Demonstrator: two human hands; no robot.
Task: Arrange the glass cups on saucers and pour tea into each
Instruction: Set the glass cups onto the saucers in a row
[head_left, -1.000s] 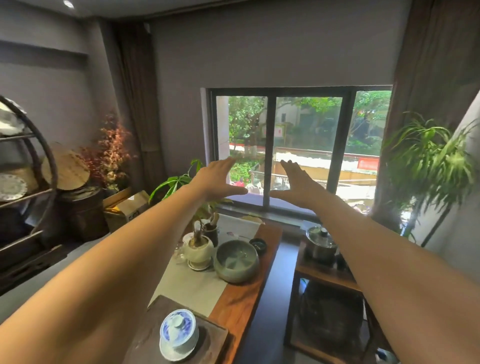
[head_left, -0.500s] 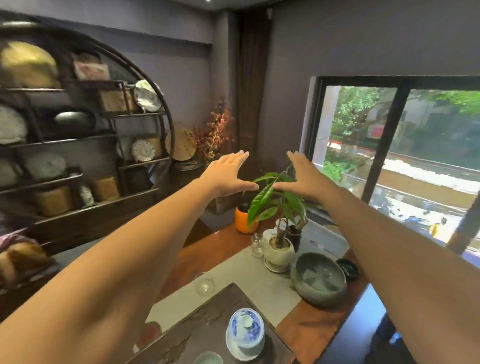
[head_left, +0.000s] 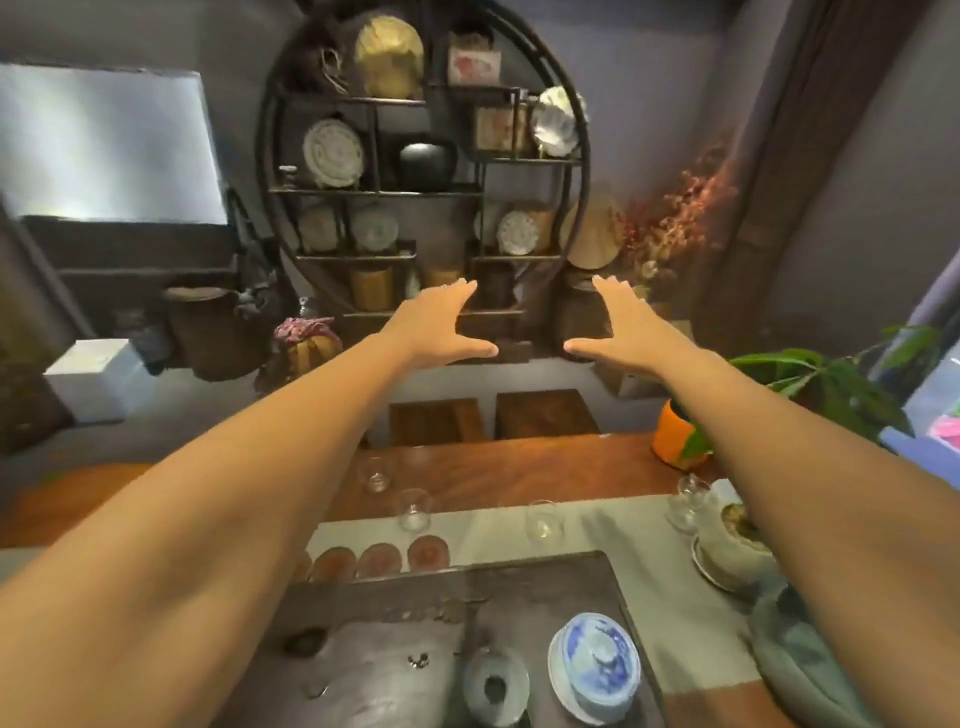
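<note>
Both my arms stretch out in front of me, high above the table. My left hand (head_left: 441, 327) and my right hand (head_left: 621, 327) are spread flat with fingers straight and thumbs pointing at each other, holding nothing. Below them, small glass cups stand on the table: one (head_left: 375, 474) on the bare wood, one (head_left: 414, 509) and one (head_left: 543, 522) at the cloth's far edge, and a stemmed glass (head_left: 691, 501) at the right. A row of reddish round saucers (head_left: 379, 560) lies along the dark tea tray (head_left: 395, 654). A blue-and-white lidded cup (head_left: 597, 665) sits on the tray.
A grey-green cloth runner (head_left: 665, 587) covers the wooden table (head_left: 545, 467). A small round grey dish (head_left: 496, 686) sits on the tray. At the right stand a white pot (head_left: 727, 551), an orange pot (head_left: 672, 436) and a leafy plant (head_left: 831, 379). A round display shelf (head_left: 423, 171) stands behind.
My view has swung left from the window to the round shelf and the table's middle. Both hands stay spread and empty in front of me.
</note>
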